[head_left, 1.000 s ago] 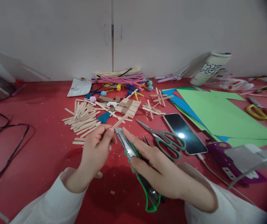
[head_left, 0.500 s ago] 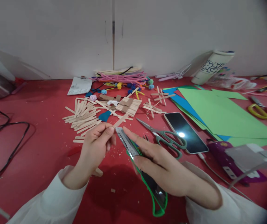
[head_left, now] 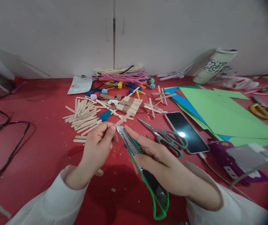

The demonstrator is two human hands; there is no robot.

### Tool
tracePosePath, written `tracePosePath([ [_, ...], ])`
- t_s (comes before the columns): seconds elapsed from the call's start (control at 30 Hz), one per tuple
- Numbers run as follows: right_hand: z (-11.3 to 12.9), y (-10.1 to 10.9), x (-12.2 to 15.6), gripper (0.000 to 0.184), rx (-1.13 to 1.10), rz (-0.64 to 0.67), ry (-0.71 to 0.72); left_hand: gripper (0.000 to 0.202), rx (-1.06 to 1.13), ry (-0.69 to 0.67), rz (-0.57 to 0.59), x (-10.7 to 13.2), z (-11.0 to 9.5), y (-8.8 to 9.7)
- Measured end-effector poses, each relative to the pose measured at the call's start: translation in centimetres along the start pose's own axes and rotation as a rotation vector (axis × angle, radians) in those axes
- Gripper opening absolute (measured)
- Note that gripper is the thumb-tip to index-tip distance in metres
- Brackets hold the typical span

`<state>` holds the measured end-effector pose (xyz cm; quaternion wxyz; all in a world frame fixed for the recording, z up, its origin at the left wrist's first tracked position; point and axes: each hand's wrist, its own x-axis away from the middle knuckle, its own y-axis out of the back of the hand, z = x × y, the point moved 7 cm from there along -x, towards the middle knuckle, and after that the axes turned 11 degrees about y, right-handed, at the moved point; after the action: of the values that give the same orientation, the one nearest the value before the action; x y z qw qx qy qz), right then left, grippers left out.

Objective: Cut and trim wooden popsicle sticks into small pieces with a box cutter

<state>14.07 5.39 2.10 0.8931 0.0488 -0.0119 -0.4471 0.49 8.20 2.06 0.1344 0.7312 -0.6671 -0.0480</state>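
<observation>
Your left hand point(head_left: 98, 147) pinches 1 wooden stick point(head_left: 122, 119) over the red table point(head_left: 42, 140) while your right hand point(head_left: 162, 164) grips the green knife point(head_left: 156, 188), its blade point(head_left: 127, 140) near your left thumb point(head_left: 109, 133), so pushing too hard could cut it.

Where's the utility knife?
In the head view, the right hand holds the utility knife below centre, its tip beside the wooden stick in the left hand.

Red table point(head_left: 42, 140) under scissors point(head_left: 158, 132), phone point(head_left: 186, 132)
</observation>
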Motion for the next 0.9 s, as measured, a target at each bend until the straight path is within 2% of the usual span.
tracePosePath([
  [0.17, 0.0, -0.2, -0.1, 0.065, -0.066, 0.003, -0.015, 0.024, 0.039, 0.054, 0.017, -0.3, 0.4, -0.1],
  [0.3, -0.1, -0.1, 0.2, 0.064, 0.048, 0.009, 0.01, 0.026, -0.079, -0.011, -0.032, -0.2, 0.1, 0.3],
  [0.47, -0.3, -0.1, 0.0, 0.063, 0.082, 0.006, 0.02, 0.028, -0.101, 0.016, -0.016, -0.1, 0.5, 0.2],
  [0.63, 0.0, -0.3, -0.2, 0.064, -0.087, -0.021, -0.05, 0.027, -0.287, -0.126, -0.121, 0.2, -0.6, 0.7],
  [0.7, 0.3, -0.4, 0.1, 0.065, -0.103, -0.004, -0.07, 0.026, -0.327, -0.131, -0.177, -0.1, -0.7, 1.4],
  [0.8, 0.9, -0.1, 0.5, 0.064, 0.021, 0.016, -0.022, 0.024, -0.256, -0.037, -0.215, -0.9, -0.2, 2.6],
  [0.9, 1.1, 0.4, 0.6, 0.063, 0.308, 0.011, 0.059, 0.021, -0.096, 0.051, -0.106, -1.5, 0.6, 2.4],
])
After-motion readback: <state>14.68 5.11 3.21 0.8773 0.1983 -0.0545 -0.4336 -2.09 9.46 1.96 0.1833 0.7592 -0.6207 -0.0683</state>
